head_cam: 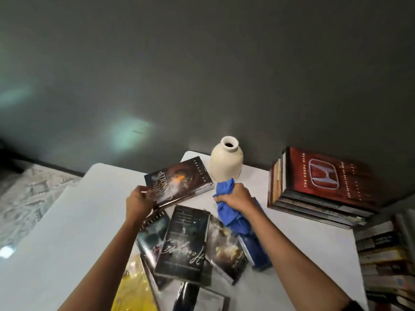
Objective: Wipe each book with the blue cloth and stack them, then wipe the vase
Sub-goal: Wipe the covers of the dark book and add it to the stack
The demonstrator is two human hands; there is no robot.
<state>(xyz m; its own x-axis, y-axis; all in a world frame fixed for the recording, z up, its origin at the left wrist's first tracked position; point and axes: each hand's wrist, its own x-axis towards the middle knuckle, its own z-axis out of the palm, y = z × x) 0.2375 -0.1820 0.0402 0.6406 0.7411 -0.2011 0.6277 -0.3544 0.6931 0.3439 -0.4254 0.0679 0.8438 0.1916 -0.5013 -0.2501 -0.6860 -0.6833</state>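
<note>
L hand [139,202] grips book [178,181]; R hand [236,197] — cloth [226,206].

The cloth [233,212] is bright blue. The vase [226,163] is plain cream with a dark mouth. The red book [332,178] carries a silver H emblem and pale lettering. The brown book [179,180] shows an orange glow and pale type. The black book [183,241] bears white script. The table [67,221] is white, the wall [202,63] dark grey, and the rug [29,191] pale with a raised geometric motif.
</note>
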